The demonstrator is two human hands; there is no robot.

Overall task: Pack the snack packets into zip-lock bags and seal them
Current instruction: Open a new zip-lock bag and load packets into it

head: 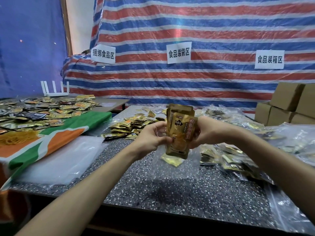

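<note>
The left hand (150, 135) curls round the left edge of a fanned stack of gold snack packets (180, 128). The right hand (207, 132) clamps the right edge, so both hold the stack upright above the table (170, 201). The stack's lower end sits in, or just at, the mouth of a clear zip-lock bag (177, 171). The bag sags below with one gold packet (172, 160) lying inside; whether either hand also pinches the bag's lip I cannot tell.

The stack is uneven, with the rear packets standing proud. A loosened grip would likely let some slide out sideways and drop among the loose pile (131, 125) behind. The limp film may fold across the opening and catch the packet corners. Packets left high or crooked would probably foul the zip strip and stop it sealing.
</note>
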